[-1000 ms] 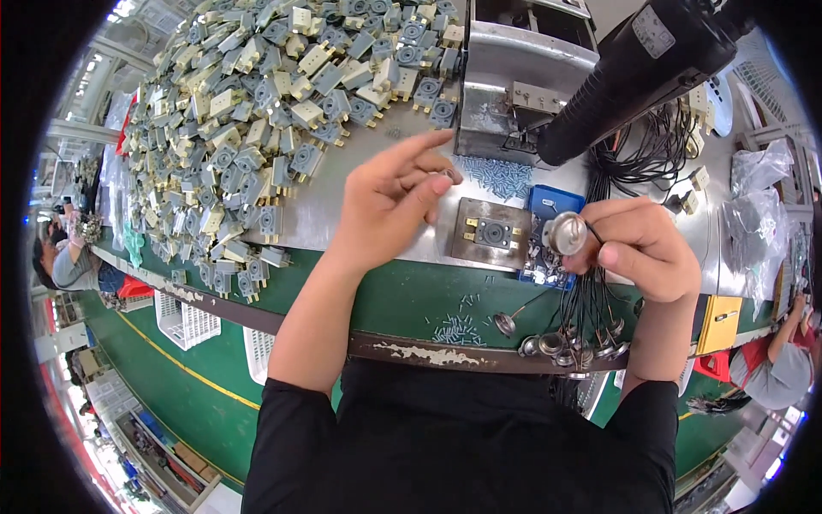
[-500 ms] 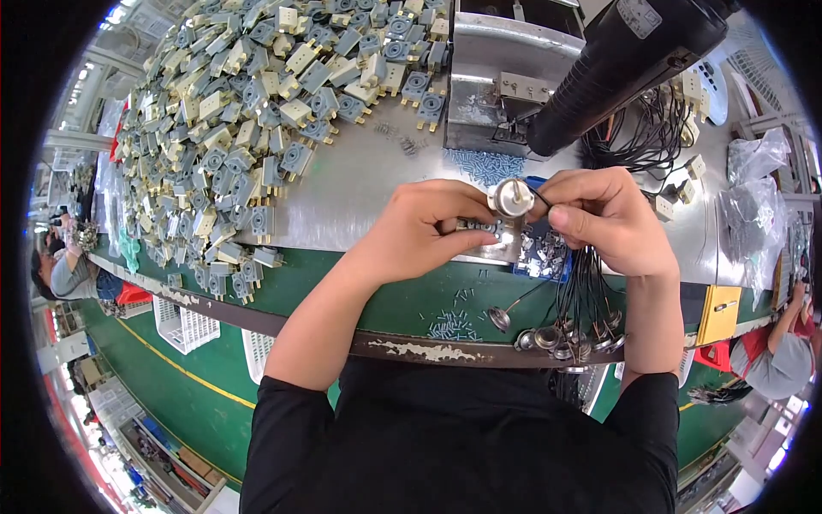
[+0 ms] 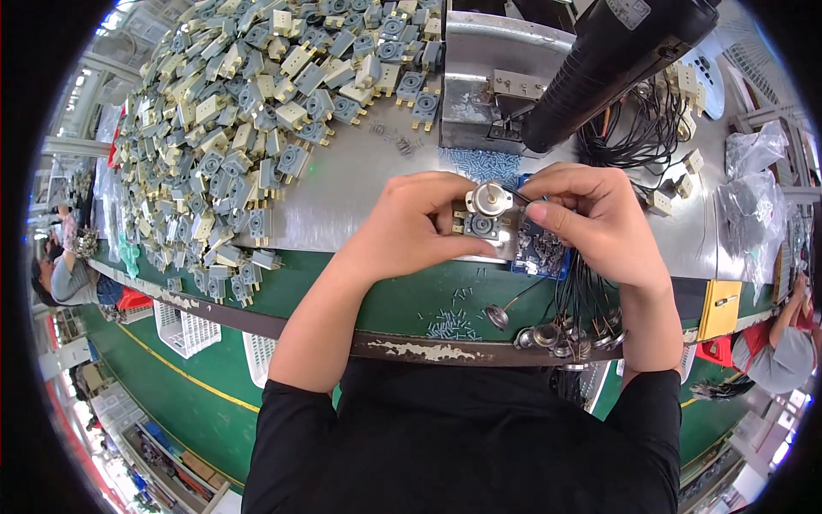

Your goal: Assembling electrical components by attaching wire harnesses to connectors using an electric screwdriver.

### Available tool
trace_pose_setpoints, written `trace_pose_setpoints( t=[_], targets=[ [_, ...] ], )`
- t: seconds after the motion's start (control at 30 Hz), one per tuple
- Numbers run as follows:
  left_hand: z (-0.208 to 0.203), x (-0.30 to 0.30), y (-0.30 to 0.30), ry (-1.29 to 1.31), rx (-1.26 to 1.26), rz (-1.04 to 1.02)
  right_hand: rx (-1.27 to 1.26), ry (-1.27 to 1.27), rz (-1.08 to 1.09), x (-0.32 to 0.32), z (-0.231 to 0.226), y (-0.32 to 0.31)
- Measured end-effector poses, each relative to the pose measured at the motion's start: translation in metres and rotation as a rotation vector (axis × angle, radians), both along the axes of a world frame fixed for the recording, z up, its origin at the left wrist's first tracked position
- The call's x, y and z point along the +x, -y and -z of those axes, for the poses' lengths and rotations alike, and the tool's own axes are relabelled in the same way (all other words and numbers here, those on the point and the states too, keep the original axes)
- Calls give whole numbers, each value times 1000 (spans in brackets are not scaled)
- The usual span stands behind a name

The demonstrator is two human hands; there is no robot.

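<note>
My left hand [image 3: 424,218] is closed around a grey-and-cream block [image 3: 482,226] with brass tabs, its thumb along the near side. Over the block's far edge sits a round silvery metal part [image 3: 490,199] with a small stud at its centre. A dark lead [image 3: 519,196] runs from that round part to my right hand [image 3: 586,210], whose thumb and index finger pinch it. Whether the round part touches the block cannot be told. Beside my right hand stands a blue tray [image 3: 561,264] of small metal pieces, partly hidden by the hand.
A big heap of similar blocks [image 3: 231,128] covers the bench's left. Small screws lie beyond my hands [image 3: 484,161] and near the front edge [image 3: 454,325]. A black cylindrical tool [image 3: 591,77] slants above the metal fixture [image 3: 479,51]. Wired metal discs [image 3: 548,336] hang at the front edge.
The round metal part has shifted a little left and toward the block's far side, so the block's grey face now shows. Both hands stay close together, and the right thumb has moved slightly left.
</note>
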State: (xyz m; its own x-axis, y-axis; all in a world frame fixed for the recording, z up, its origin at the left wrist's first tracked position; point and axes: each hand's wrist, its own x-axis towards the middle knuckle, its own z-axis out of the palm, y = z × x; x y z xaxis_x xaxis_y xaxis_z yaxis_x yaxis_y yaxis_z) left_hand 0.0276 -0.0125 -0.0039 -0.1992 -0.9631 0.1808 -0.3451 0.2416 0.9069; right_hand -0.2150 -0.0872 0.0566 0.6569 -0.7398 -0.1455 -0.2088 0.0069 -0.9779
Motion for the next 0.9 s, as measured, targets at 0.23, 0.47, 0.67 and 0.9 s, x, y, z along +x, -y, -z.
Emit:
trace_pose_setpoints(
  t=[0.23,0.47,0.67,0.9],
  targets=[
    [4,-2,5,-26,-301,-73,100,-33,5,4,6,0],
    [4,4,9,159,-287,73,-461,-121,-157,-1,7,2],
    [13,-2,6,60,-86,128,-588,-202,-299,-5,15,4],
    [16,-5,8,11,-99,109,-698,-375,-324,-2,10,-6]
  ],
)
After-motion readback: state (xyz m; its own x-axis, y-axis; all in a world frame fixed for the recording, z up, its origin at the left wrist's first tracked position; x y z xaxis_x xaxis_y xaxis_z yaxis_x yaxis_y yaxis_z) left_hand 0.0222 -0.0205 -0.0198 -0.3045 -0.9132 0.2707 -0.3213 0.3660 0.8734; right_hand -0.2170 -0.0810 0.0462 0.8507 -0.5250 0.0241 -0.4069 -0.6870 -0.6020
